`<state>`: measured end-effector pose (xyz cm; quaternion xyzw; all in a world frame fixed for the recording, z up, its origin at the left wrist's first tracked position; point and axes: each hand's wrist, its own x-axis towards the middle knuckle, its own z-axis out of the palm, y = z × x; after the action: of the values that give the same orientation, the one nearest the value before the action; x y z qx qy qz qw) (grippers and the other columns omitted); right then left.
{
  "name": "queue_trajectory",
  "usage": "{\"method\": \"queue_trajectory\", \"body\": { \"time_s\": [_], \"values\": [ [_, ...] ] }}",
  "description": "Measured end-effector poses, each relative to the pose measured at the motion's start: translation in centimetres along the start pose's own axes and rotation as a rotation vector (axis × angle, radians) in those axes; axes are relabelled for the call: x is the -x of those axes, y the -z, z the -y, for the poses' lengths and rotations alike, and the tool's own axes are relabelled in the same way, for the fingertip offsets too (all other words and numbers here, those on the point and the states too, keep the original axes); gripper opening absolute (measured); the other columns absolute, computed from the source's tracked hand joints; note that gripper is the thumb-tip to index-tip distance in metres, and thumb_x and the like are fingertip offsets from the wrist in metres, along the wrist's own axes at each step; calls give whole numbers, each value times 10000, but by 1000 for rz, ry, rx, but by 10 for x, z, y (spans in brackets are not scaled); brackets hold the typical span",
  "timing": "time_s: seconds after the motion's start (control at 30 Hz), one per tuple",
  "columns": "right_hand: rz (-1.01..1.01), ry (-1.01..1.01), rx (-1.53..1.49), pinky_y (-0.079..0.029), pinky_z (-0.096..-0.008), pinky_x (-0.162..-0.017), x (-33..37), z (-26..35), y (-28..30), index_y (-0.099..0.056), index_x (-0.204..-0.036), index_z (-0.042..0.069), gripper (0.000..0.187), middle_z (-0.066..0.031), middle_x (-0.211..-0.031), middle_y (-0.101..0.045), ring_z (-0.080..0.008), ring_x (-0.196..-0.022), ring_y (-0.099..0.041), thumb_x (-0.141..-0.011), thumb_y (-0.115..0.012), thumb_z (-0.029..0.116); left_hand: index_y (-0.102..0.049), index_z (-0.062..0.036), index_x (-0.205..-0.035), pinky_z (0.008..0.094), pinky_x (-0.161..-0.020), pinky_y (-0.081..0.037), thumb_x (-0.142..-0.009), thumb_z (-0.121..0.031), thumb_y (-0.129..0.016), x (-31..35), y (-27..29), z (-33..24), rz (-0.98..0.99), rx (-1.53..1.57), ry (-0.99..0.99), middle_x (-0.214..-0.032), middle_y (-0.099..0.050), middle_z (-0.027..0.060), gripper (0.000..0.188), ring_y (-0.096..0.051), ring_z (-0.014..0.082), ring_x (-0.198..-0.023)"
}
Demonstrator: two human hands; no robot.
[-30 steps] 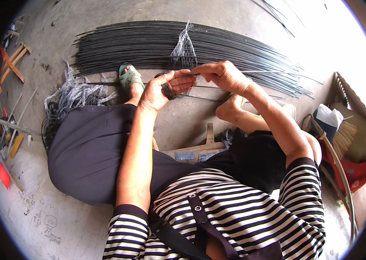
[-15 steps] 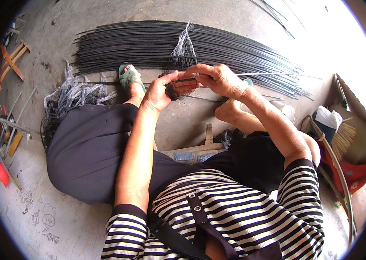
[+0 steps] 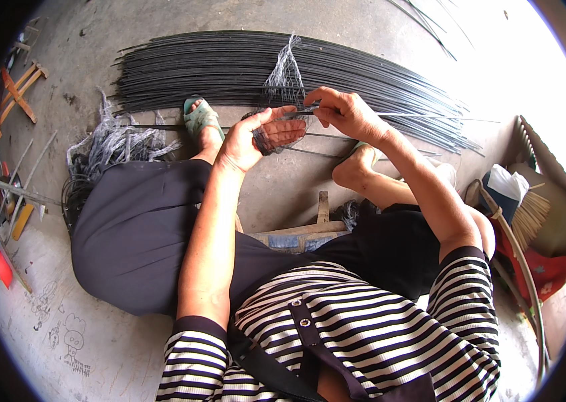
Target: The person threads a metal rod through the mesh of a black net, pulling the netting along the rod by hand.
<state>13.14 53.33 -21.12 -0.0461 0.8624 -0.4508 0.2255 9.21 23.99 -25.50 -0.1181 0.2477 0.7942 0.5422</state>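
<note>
I am sitting low on a small wooden stool (image 3: 309,231) with my knees spread, over a bare grey concrete floor (image 3: 296,181) that is dusty and scratched, with chalk scribbles at its lower left.

My left hand (image 3: 256,137) is up in front of me, palm turned toward me, fingers loosely curled around a small dark bundle of thin wires (image 3: 276,134). My right hand (image 3: 343,114) sits just beside it, thumb and forefinger pinched shut on the end of one wire coming out of that bundle. A tuft of pale wire ends (image 3: 286,67) stands up just behind my hands.

Across the far side of the floor lies a long, wide pile of dark metal rods (image 3: 216,67), running from left to right and fanning out thin toward the right edge. A few single rods lie loose on the floor between the pile and my feet. My left foot in a green sandal (image 3: 199,120) rests at the pile's near edge; my right foot (image 3: 353,167) is bare against the floor below my right hand.

At the floor's left side a tangle of silvery wire scraps (image 3: 112,144) lies by my knee, and wooden sticks and red pieces (image 3: 18,94) are scattered near the left edge. At the right edge stand a straw broom (image 3: 530,218) and a red container (image 3: 550,268).
</note>
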Motion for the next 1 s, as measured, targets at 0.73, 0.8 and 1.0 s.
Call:
{"method": "queue_trajectory", "body": {
  "time_s": [0.73, 0.8, 1.0],
  "values": [
    [-60, -14, 218, -664, -384, -843, 1, 3, -4, -824, -1301, 223, 270, -66, -1063, -848, -247, -934, -822, -1059, -749, 132, -503, 57, -1629, 538, -1283, -464, -1190, -380, -484, -1, -2, 0, -20, -32, 0, -1541, -647, 327, 619, -634, 446, -1455],
    [-69, 49, 76, -627, -354, -765, 2, 4, -8, -819, -1297, 204, 260, -42, -915, -759, -184, -825, -756, -1075, -718, 113, -506, 36, -1638, 537, -1295, -449, -1186, -395, -500, -2, -4, 2, 8, -44, 15, -1555, -648, 301, 624, -624, 427, -1470],
    [22, -39, -50, -656, -383, -841, 0, 5, -1, -810, -1283, 195, 218, -69, -1012, -845, -239, -899, -819, -1078, -738, 178, -496, 48, -1638, 541, -1278, -469, -1189, -392, -487, -2, -4, 2, 6, -14, 22, -1564, -639, 305, 629, -636, 418, -1459]
  ]
}}
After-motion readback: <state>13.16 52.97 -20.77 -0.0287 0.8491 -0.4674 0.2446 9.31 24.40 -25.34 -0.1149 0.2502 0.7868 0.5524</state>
